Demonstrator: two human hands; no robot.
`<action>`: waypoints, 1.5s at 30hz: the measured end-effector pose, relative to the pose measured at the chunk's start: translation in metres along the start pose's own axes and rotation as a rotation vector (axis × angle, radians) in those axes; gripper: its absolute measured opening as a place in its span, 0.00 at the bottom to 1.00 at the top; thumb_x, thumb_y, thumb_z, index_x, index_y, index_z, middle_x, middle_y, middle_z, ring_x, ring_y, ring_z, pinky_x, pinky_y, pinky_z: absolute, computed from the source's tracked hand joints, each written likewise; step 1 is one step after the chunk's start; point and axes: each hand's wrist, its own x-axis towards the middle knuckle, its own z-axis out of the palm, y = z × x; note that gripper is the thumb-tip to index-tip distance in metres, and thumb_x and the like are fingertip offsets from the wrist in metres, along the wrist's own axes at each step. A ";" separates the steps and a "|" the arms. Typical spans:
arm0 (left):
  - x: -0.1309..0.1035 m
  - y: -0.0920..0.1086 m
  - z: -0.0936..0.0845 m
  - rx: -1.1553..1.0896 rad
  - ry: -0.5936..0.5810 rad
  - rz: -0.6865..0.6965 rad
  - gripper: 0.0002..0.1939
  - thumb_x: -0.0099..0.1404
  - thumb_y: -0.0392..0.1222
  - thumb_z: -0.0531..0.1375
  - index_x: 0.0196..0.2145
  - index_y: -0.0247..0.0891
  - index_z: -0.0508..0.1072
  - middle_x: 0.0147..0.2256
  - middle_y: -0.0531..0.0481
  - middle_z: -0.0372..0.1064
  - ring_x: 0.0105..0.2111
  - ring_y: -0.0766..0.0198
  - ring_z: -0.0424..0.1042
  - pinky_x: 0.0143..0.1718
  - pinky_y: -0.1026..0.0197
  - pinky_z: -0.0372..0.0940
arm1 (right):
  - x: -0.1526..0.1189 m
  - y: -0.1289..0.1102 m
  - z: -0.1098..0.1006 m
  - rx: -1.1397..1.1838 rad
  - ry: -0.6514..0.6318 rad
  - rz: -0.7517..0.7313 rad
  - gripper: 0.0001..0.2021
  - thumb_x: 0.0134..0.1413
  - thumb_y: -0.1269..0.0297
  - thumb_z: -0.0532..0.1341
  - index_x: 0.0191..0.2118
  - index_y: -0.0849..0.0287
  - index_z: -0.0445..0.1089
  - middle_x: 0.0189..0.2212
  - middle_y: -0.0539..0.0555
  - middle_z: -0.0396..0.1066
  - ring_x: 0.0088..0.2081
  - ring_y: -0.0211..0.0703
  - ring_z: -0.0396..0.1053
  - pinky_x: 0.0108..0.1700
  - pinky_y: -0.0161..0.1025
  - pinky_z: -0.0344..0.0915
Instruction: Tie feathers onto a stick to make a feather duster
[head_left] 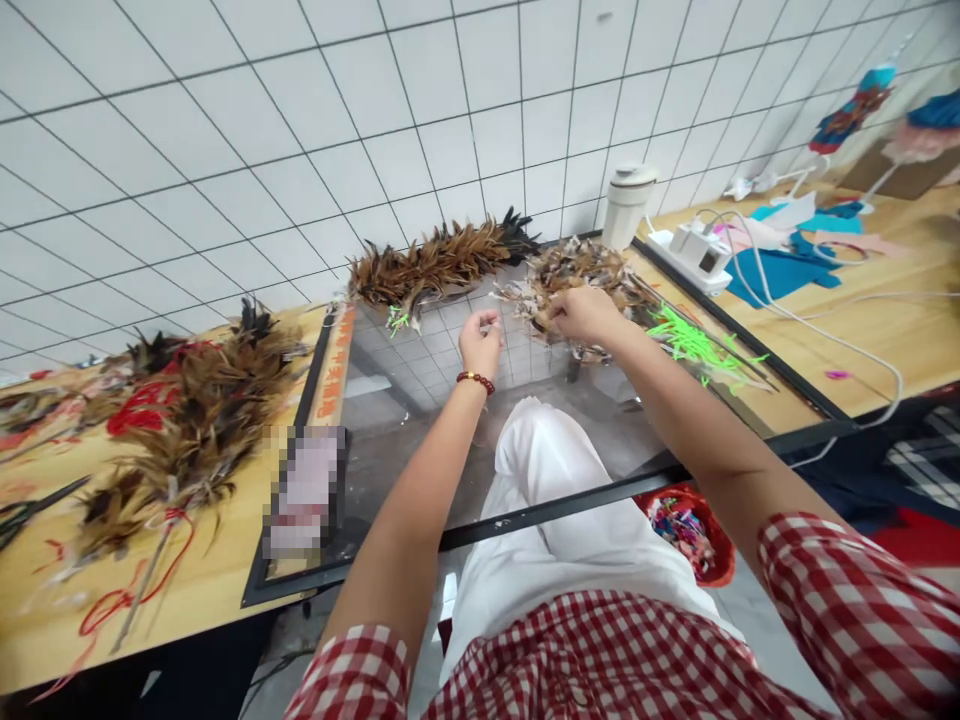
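Note:
My left hand (481, 342), with a beaded bracelet (476, 380) at the wrist, is raised over the glass panel (397, 440). Its fingers are curled closed, and whatever they may hold is too small to make out. To its right, my right hand (587, 316) is at a heap of brown and white loose feathers (577, 262), its fingertips pinched together on a feather there. Bright green short strips (694, 338) lie right of the heap, and a small green bunch (398, 320) lies to the left. Behind my hands stretches a thick brown feather garland (435, 262).
On the left are more feather bundles (202, 420), red cord (112, 605) and scissors (37, 505). A phone-like object (306, 490), blurred out, lies on the frame's left corner. A white tumbler (628, 205) and a power strip (690, 258) stand right. Below is a red basket (724, 565).

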 end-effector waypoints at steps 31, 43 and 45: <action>0.004 -0.004 -0.006 -0.386 -0.078 -0.146 0.02 0.65 0.36 0.65 0.35 0.36 0.79 0.34 0.51 0.76 0.22 0.77 0.64 0.23 0.70 0.58 | 0.004 -0.039 0.072 1.326 0.148 0.026 0.16 0.57 0.49 0.63 0.31 0.57 0.63 0.26 0.49 0.67 0.25 0.35 0.57 0.29 0.33 0.54; -0.025 -0.002 0.012 -0.410 -0.363 -0.270 0.05 0.58 0.35 0.71 0.33 0.34 0.80 0.26 0.55 0.71 0.23 0.76 0.64 0.25 0.68 0.60 | -0.026 -0.018 0.086 0.982 0.238 -0.036 0.09 0.58 0.56 0.57 0.33 0.56 0.63 0.26 0.49 0.68 0.28 0.39 0.60 0.34 0.37 0.58; -0.024 -0.004 0.011 -0.383 -0.366 -0.253 0.05 0.59 0.35 0.71 0.29 0.34 0.79 0.23 0.55 0.68 0.21 0.76 0.63 0.25 0.68 0.60 | -0.029 -0.020 0.087 0.907 0.242 -0.087 0.08 0.59 0.58 0.56 0.32 0.56 0.63 0.27 0.50 0.68 0.28 0.39 0.60 0.35 0.38 0.59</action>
